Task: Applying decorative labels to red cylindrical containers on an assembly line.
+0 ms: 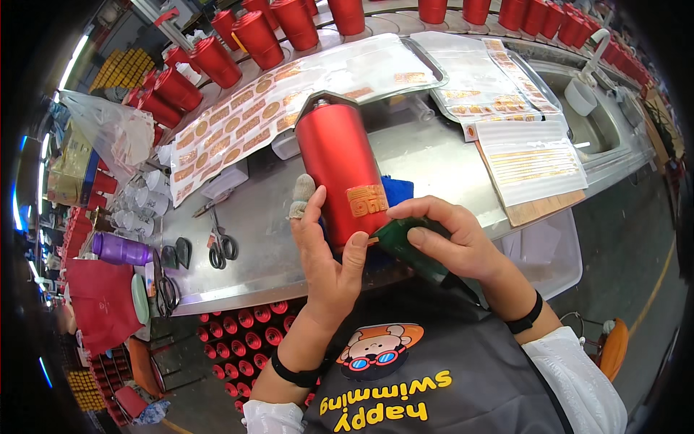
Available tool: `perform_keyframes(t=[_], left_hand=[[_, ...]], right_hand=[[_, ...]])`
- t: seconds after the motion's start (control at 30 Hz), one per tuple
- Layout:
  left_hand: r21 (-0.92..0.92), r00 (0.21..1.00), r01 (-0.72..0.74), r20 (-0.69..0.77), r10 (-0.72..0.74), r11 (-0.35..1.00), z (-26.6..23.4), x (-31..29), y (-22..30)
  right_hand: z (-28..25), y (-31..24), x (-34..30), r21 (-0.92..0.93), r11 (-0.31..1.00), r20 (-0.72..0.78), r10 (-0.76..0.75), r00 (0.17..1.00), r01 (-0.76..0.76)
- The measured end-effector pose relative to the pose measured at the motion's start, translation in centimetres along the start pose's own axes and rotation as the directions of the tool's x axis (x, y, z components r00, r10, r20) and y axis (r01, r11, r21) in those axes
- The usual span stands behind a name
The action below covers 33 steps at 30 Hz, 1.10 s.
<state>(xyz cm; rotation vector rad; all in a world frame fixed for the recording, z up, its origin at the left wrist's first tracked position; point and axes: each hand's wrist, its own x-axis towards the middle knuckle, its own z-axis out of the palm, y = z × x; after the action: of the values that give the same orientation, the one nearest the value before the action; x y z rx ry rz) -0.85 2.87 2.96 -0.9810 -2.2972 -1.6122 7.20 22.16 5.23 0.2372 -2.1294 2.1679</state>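
Observation:
A red metallic bottle (334, 148) lies tilted over the near edge of the steel table, its dark angular base or stand (323, 98) pointing away from me. Near its lower end sits a gold raised decal (367, 200). My left hand (327, 253) cradles the bottle's left side and lower end, with a grey knitted finger cot (301, 197) on one finger. Close to the decal's right edge, my right hand (452, 239) is closed around a dark green, glossy flat piece (406, 242); its fingertips nearly touch the bottle. A blue cloth (397, 189) shows behind the bottle.
Sheets of gold decals (238, 130) and a tray (426, 61) lie beyond. Scissors (220, 242) rest at left. Backing sheets (531, 159) lie on a wooden board at right, before a sink (603, 134). Red bottles (256, 40) line a conveyor behind.

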Motion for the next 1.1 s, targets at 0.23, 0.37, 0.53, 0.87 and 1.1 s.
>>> perform_keyframes(t=[0.23,0.37,0.53,0.87,1.1], left_hand=[[-0.162,0.999,0.014,-0.039,-0.02,0.987,0.0,-0.6,-0.9],[-0.061,0.999,-0.002,-0.037,0.0,0.998,-0.4,-0.8,-1.0],[-0.015,1.0,-0.009,-0.029,0.008,1.0,-0.3,-0.2,-0.7],[0.072,1.0,0.0,0.008,-0.001,0.997,-0.1,0.1,0.1],[0.143,0.999,-0.012,0.032,0.008,0.99,-0.1,-0.1,0.0]], right_hand=[[-0.4,0.1,-0.3,-0.018,1.0,-0.039,-0.015,0.999,0.014],[-0.8,0.0,-0.5,0.042,0.998,-0.046,0.043,0.998,-0.041],[-0.9,0.0,-0.4,0.014,0.999,-0.042,0.031,0.999,-0.031],[0.0,0.1,0.2,0.004,1.0,0.014,-0.026,1.0,0.026],[-0.2,0.1,0.0,0.006,1.0,-0.006,-0.019,1.0,0.019]])
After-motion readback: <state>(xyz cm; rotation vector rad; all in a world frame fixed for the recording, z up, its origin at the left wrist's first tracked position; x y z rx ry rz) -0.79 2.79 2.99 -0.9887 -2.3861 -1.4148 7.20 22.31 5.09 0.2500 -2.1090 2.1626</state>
